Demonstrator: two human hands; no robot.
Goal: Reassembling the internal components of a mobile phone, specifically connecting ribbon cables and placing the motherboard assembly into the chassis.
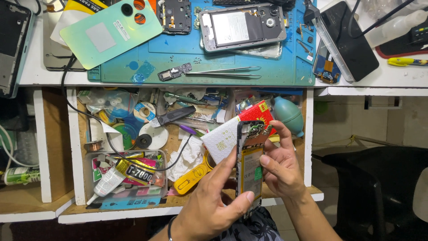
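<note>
Both hands clasp an opened phone (250, 163) upright over a cluttered drawer (133, 147): left hand (214, 203) closed along its near edge, right hand (281, 167) pinching its far side.

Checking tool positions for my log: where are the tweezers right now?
In the head view the tweezers lie on the blue mat at its front edge, right of a small black part and below the opened phone.

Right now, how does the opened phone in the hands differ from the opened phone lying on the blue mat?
The held phone stands nearly upright between left hand and right hand; the mat phone lies flat, untouched. The held phone's battery looks yellow, the mat phone's white. Both have their backs off.
</note>
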